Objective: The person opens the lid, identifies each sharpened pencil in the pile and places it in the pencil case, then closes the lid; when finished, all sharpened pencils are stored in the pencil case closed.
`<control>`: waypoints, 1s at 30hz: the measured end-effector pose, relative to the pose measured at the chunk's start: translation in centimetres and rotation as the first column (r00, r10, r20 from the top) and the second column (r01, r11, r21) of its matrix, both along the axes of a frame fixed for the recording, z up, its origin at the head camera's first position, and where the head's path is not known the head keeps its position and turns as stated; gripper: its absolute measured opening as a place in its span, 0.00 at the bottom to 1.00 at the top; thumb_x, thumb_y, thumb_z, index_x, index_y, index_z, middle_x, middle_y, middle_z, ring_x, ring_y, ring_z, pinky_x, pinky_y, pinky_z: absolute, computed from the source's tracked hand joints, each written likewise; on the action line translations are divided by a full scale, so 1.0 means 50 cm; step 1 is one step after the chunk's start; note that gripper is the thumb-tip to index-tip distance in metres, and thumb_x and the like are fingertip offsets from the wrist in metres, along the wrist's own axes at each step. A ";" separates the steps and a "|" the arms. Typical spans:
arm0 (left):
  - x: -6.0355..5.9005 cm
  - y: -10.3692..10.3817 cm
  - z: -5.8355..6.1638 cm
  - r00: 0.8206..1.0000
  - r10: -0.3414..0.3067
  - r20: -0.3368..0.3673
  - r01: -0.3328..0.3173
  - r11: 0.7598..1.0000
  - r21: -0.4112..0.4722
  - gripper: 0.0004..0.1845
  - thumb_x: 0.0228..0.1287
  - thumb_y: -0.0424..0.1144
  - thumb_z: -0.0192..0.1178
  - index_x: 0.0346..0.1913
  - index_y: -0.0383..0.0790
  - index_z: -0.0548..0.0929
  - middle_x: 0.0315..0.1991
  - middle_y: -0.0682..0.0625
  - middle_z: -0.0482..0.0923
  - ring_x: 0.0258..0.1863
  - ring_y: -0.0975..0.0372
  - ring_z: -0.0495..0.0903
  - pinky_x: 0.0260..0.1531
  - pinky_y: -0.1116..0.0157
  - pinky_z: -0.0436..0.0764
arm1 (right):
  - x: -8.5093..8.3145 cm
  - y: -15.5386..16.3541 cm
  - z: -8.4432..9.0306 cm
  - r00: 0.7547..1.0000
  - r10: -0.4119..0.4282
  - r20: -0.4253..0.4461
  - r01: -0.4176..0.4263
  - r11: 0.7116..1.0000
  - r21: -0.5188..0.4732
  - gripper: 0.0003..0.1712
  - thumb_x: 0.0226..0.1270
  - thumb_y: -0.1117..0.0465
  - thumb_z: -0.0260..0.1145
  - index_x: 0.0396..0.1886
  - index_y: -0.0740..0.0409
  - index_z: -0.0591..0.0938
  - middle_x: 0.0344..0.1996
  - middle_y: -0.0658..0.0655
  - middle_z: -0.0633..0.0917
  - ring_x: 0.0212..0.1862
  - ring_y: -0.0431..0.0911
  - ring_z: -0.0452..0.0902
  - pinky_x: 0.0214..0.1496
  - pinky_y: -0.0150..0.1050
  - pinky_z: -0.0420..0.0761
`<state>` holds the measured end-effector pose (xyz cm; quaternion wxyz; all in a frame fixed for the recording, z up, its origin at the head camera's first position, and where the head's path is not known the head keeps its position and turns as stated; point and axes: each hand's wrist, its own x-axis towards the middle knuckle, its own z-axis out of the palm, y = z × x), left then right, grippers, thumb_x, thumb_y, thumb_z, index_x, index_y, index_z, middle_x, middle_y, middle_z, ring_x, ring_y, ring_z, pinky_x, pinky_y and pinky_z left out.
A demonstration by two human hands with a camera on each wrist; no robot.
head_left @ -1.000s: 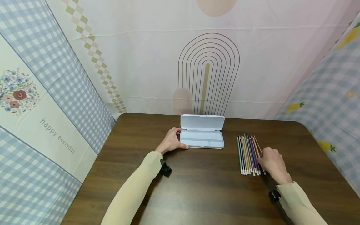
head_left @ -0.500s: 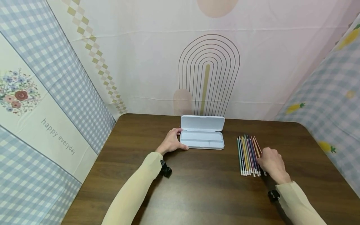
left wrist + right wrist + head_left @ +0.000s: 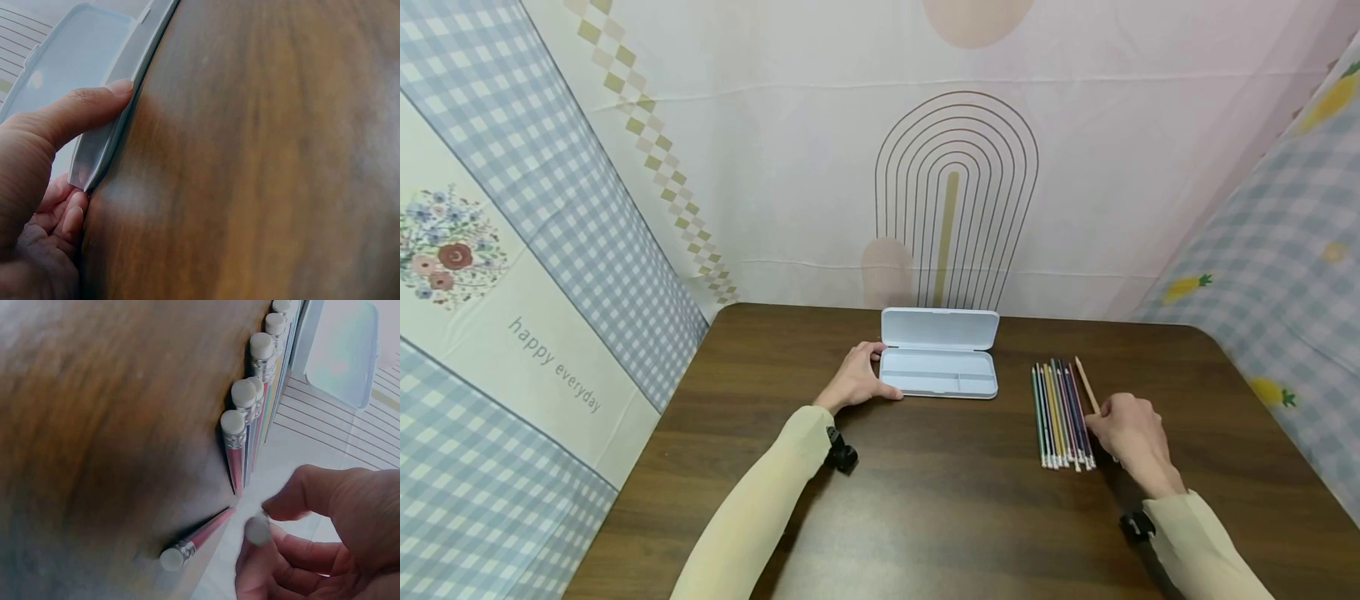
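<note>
Right now I see my two bare hands on a dark wooden surface [image 3: 940, 500] hung round with patterned cloth. My left hand [image 3: 856, 379] steadies an open white pencil case [image 3: 938, 371] at its left end, thumb along the front rim and fingers curled beneath the corner; the left wrist view shows the thumb [image 3: 75, 115] pressed on the rim. The case lies at the far middle of the surface, lid standing up behind the tray, and I see nothing inside it. Well to its right lies a row of coloured pencils [image 3: 1060, 412], side by side, eraser ends toward me. My right hand [image 3: 1127, 433] is at the right edge of that row, its grip closed in a pinch on one orange pencil [image 3: 1086, 385], whose tip angles away from the rest. In the right wrist view the fingertips [image 3: 275, 506] hold an eraser end, while another pink pencil [image 3: 197, 540] lies askew below the row. I judge the step in hand to be picking a single pencil out of the row. The next move, as I judge it, calls for lifting it clear and carrying it left to the tray, turned to lie along it. Nothing stands between the pencils and case; the skewed pencil might roll if nudged.
</note>
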<state>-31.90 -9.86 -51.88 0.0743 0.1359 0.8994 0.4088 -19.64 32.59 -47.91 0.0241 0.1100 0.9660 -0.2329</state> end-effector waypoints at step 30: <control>0.000 0.001 0.000 1.000 0.005 0.000 -0.005 1.000 -0.004 0.53 0.48 0.45 0.89 0.77 0.35 0.74 0.68 0.38 0.78 0.70 0.47 0.74 0.75 0.50 0.75 | -0.001 -0.058 0.034 0.943 0.211 -0.259 -0.214 0.977 0.016 0.11 0.76 0.69 0.63 0.47 0.74 0.86 0.35 0.66 0.86 0.33 0.50 0.76 0.32 0.40 0.73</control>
